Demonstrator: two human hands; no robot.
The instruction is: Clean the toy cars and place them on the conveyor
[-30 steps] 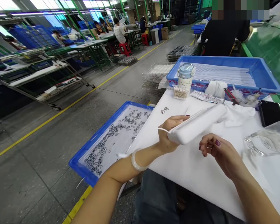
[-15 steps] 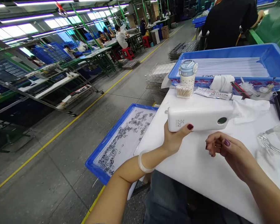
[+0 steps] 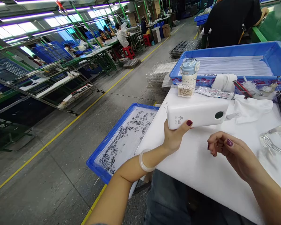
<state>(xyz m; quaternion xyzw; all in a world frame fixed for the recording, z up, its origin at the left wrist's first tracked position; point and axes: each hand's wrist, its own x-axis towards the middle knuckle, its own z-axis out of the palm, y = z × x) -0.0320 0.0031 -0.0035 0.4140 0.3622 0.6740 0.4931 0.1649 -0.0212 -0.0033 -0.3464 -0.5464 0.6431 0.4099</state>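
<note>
The left hand point(image 3: 175, 139) grips a white power bank point(image 3: 198, 114) by its near end, thumb on the face, lifted above the white table point(image 3: 196, 165). The right hand point(image 3: 227, 151) hovers beside it, loosely curled and empty. The step looks like inspection; turning it further calls for a firm pinch.

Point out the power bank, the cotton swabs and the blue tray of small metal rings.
Power bank point(image 3: 199, 114), head view: middle of its white front face.
Cotton swabs point(image 3: 185, 90), head view: middle of the bundle.
Blue tray point(image 3: 96, 155), head view: its near left rim.
</note>
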